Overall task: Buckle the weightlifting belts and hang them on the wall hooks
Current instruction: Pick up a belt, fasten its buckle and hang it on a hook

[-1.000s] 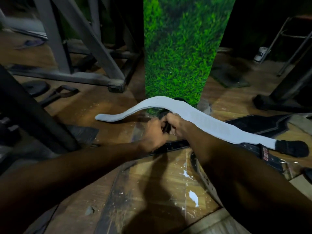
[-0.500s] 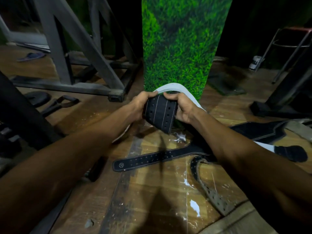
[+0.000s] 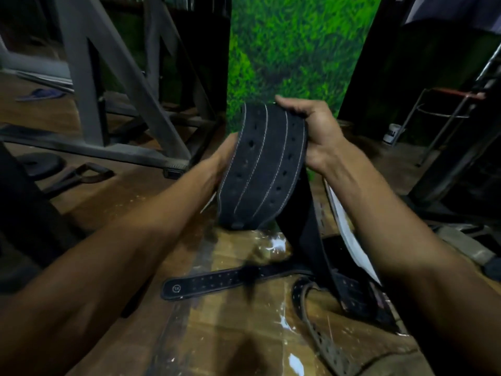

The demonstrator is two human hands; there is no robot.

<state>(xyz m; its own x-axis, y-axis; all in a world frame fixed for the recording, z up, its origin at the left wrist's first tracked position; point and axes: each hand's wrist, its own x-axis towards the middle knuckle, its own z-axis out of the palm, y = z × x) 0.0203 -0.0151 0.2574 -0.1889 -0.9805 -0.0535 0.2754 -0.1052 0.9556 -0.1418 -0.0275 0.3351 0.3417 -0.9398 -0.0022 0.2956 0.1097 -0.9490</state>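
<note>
Head view, read left to right. A grey steel rack frame point(image 3: 113, 85) is seen at far left, a black cable handle point(image 3: 81, 175) lying on the worn wooden floor point(image 3: 130, 213) below it. The left hand point(image 3: 226, 156) is closed on the left edge of a wide black stitched leather belt with punched holes point(image 3: 263, 169); its fingers are hidden behind the strap. The right hand point(image 3: 315, 131) is clamped over the belt's top right edge. Half a second ago the belt was held lower and smaller; it has since been raised and turned face-on, its tail trailing to the floor. Buckling is judged under way, not finished. A narrower black belt marked XL point(image 3: 217, 283) lies below, unbuckled. No hooks are visible.
</note>
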